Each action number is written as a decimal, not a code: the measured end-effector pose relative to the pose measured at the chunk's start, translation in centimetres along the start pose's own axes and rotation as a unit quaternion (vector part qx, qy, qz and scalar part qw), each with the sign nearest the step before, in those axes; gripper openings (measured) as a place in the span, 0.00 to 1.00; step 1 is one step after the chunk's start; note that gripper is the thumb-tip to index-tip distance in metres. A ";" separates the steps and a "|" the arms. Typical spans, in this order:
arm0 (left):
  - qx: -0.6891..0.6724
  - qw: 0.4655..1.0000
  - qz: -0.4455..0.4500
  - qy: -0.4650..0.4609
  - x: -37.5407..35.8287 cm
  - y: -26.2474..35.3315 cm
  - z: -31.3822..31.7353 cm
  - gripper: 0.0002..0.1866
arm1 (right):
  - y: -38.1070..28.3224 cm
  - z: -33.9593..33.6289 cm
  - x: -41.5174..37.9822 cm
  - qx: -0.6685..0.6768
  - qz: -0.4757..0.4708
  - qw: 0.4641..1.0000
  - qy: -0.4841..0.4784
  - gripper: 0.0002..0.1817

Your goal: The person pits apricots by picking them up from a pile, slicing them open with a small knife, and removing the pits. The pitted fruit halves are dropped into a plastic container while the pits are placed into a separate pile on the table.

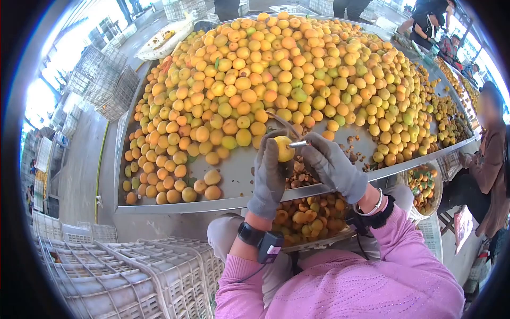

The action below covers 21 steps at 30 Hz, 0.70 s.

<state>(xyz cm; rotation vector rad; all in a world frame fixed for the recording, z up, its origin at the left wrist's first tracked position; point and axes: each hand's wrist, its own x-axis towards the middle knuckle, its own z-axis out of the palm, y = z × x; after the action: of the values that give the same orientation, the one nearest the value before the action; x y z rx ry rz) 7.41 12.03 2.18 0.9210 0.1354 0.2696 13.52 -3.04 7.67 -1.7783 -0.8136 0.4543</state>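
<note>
A yellow apricot (285, 149) rests in my gloved left hand (270, 173), whose fingers wrap round it from the left. My right hand (336, 166), also in a grey glove, grips a slim metal tool (298, 144). Its shiny end is right at the apricot's right side. Part of the tool is hidden by the right fingers. Both hands are over the near edge of a metal table (223, 204). Just below them, a basket of opened apricots (313, 219) sits against my lap, and dark pits and scraps (300, 178) lie at the table edge.
A large heap of apricots (255, 80) covers much of the table. White plastic crates (117, 276) stand at lower left, more crates (103, 80) at upper left. On the right, a person (489, 159) sits by a basket of fruit (424, 186). Other people (425, 29) are farther back.
</note>
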 end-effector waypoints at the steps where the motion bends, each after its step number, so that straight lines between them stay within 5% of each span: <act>1: -0.002 1.000 0.005 -0.001 0.1 -0.2 0.1 0.23 | 0.2 0.3 0.0 0.000 0.001 1.000 0.000 0.19; 12: 0.078 0.996 0.030 0.034 -0.7 -0.3 0.5 0.20 | 1.5 3.2 -0.1 -0.086 -0.021 0.990 0.107 0.18; 21: 0.191 0.967 0.159 0.060 -0.1 -1.2 -0.1 0.15 | 1.9 4.1 0.1 -0.112 0.025 0.988 0.105 0.17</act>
<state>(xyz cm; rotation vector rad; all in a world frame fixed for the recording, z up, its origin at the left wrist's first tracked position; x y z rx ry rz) 7.50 11.41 1.11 1.3119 0.1543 0.6134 11.48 -0.62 4.46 -2.0182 -0.6936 0.2074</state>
